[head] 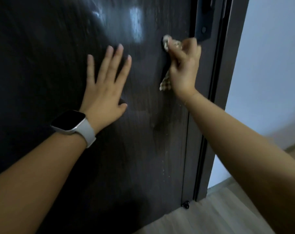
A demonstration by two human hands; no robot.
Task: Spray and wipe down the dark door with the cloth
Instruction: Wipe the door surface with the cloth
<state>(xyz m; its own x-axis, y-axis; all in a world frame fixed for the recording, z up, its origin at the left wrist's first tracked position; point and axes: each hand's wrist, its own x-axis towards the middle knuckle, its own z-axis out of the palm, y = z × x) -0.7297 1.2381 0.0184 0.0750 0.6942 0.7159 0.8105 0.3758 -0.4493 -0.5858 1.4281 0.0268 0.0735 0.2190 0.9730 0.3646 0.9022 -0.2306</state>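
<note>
A person's left hand [103, 88] presses flat against a dark door [42, 65], its fingers [107, 59] spread apart and pointing upward, holding nothing; a smartwatch [70, 122] with a dark face and a pale band circles the wrist below. The door, finished in a dark wood grain, fills most of the frame, and bright patches of reflected light [135, 24] shine on its upper part. Toward the door's right side, the right hand [184, 66] grips a light, checked cloth [165, 84] against a dark door handle [164, 61], the fingers closed around the bunched fabric; one end of the cloth shows above the knuckles and another hangs out below the palm. The hand and cloth are blurred. Pale specks and streaks [167, 159] mark the door face lower down, near its right edge. Just above and to the right of the hand, a dark latch plate [203, 22] sits on the door's edge, beside the grey door frame [227, 81]. Farther right stands a pale wall [270, 56], with a light wood-look floor [219, 213] running along the bottom.
</note>
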